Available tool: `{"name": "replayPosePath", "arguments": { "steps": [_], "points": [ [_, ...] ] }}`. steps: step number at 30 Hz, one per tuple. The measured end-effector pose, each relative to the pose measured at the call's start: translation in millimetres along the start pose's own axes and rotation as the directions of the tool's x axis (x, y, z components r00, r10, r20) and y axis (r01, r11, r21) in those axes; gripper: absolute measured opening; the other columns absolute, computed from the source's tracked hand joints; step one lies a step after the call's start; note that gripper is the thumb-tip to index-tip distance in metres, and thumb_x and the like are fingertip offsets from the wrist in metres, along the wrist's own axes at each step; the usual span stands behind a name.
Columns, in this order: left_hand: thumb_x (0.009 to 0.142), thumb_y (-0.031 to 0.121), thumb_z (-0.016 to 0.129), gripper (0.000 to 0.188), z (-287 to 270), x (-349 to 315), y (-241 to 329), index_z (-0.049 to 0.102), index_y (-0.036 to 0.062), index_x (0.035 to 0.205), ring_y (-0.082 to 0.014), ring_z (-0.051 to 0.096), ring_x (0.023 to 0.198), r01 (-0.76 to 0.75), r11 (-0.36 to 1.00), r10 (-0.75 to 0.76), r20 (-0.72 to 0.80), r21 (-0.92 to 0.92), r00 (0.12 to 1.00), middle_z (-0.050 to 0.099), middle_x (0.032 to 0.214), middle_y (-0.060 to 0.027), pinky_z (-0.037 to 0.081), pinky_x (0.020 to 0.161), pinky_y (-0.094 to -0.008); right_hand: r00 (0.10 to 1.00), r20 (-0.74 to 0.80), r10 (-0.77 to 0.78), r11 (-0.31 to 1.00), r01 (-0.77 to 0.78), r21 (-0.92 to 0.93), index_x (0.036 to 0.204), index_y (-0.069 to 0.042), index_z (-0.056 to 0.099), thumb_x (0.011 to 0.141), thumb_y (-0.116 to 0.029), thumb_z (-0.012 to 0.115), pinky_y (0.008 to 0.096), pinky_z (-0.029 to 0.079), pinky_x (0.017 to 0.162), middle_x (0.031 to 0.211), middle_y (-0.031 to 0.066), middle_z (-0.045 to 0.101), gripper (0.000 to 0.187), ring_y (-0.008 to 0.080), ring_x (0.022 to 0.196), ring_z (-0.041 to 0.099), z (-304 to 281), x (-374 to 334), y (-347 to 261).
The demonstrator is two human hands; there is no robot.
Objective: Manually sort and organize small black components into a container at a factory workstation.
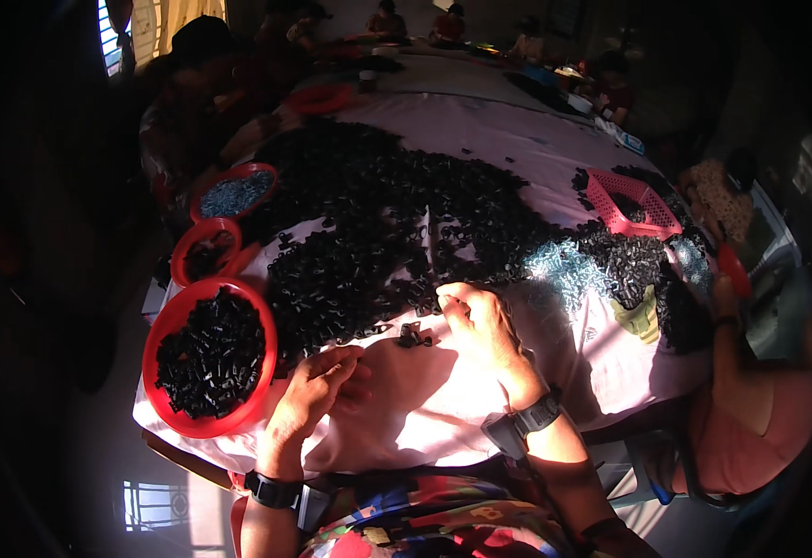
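Observation:
Small black plastic parts lie in a wide heap on the pale pink cloth. My right hand is at the near edge of that heap, thumb and fingers curled in a pinch; whatever they hold is too small to make out. My left hand hovers over the cloth to the left, its fingers bent together, and I cannot see what is between them. Between the two hands sits a small cluster of black parts. A red basin full of black parts stands just left of my left hand.
Beyond the red basin are a smaller red bowl with dark parts and a red tray with bluish pieces. On the right lie clear bluish pieces and a pink perforated basket. A person sits at the right; others sit farther off.

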State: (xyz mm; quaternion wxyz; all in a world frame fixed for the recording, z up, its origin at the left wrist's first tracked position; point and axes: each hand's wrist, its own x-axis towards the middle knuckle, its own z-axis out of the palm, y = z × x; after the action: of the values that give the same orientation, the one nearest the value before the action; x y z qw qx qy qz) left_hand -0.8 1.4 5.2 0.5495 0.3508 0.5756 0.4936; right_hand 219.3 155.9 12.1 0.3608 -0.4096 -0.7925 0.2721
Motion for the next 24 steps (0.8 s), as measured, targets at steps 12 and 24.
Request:
{"name": "replayPosePath", "arguments": {
  "steps": [12,24],
  "points": [
    [0.093,0.018,0.07,0.019,15.0,-4.1,2.1,0.072,0.0028,0.106,-0.0129,0.068,0.078,-0.168,0.898,0.116,0.15,0.406,0.982,0.073,0.09,-0.0056,0.053,0.074,-0.0288,0.999,-0.044,-0.01,0.978,0.001,-0.211,0.091,-0.008,0.071,0.09,-0.017,0.059,0.0444,0.053,0.061,0.067,0.0173,0.066,0.015,0.0353,0.066,0.07,-13.9,5.9,30.8],
    [0.082,0.018,0.079,0.014,13.7,-3.7,-0.9,0.073,0.0064,0.086,-0.014,0.067,0.072,-0.261,0.729,0.118,0.26,0.633,0.958,0.072,0.076,-0.0011,-0.001,0.126,-0.0453,0.972,-0.212,0.103,0.873,-0.19,-0.449,0.087,-0.001,0.071,0.092,-0.021,0.054,0.0542,0.051,0.081,0.08,0.019,0.071,0.027,0.044,0.079,0.067,-34.8,-1.3,46.8]
  ]
}}
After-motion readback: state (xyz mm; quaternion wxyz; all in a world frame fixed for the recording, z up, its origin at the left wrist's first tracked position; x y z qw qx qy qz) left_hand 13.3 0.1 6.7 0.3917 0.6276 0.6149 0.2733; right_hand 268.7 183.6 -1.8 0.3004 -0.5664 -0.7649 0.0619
